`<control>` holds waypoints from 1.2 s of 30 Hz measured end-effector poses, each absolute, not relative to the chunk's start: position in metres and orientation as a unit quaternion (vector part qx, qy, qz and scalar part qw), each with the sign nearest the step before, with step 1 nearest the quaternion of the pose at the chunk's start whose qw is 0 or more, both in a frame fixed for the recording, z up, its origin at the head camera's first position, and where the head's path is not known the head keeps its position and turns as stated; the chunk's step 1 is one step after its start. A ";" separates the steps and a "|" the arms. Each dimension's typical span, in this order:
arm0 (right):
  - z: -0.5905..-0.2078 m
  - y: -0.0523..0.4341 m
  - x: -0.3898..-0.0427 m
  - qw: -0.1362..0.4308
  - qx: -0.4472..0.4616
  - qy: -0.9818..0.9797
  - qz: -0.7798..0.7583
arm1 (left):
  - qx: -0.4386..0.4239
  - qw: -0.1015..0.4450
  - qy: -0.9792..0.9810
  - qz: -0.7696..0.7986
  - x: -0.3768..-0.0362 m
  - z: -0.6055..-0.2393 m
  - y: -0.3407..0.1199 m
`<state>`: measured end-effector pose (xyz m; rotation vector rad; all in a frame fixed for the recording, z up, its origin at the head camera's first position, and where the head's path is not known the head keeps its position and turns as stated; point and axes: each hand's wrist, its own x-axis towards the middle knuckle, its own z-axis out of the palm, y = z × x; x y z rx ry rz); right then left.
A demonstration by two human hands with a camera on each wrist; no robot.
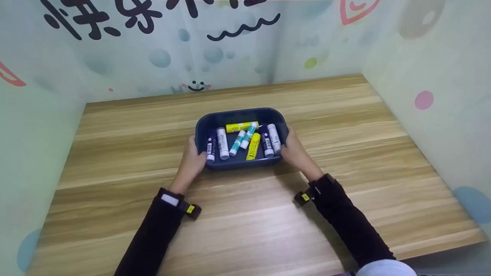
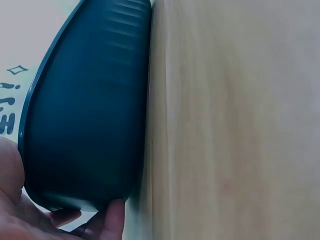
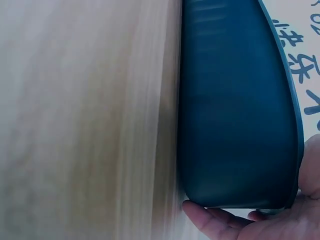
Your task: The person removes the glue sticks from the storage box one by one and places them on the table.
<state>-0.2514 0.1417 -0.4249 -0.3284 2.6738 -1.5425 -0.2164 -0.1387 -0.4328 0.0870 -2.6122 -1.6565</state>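
A dark blue plastic bin (image 1: 241, 165) with rounded corners is near the middle of the wooden table, held from both sides. Inside lie several capped tubes that look like glue sticks: white ones (image 1: 222, 143), yellow ones (image 1: 253, 147), teal ones (image 1: 248, 136) and dark purple ones (image 1: 266, 142). My left hand (image 1: 193, 158) grips the bin's left end, thumb by the rim and fingers under the side. At the right end, my right hand (image 1: 294, 150) grips it likewise. In both wrist views the bin's wall (image 2: 90, 110) hides the tubes. Whether its base touches the table I cannot tell.
The wood-grain table (image 1: 245, 214) extends around the bin. A printed back wall (image 1: 245, 57) stands behind it, with side walls at left and right. Each dark sleeve has a small wrist camera (image 1: 191, 211) strapped on.
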 end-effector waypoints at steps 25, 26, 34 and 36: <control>-0.424 0.159 -0.214 0.037 -0.105 0.871 -0.478 | 0.027 0.004 -0.858 -0.514 -0.182 -0.435 -0.127; -0.425 0.159 -0.214 0.038 -0.104 0.872 -0.477 | 0.030 -0.001 -0.858 -0.513 -0.181 -0.435 -0.127; -0.427 0.160 -0.215 0.044 -0.093 0.872 -0.479 | 0.026 -0.003 -0.852 -0.523 -0.179 -0.434 -0.128; -0.427 0.162 -0.216 0.047 -0.093 0.873 -0.476 | 0.025 -0.004 -0.847 -0.531 -0.180 -0.434 -0.128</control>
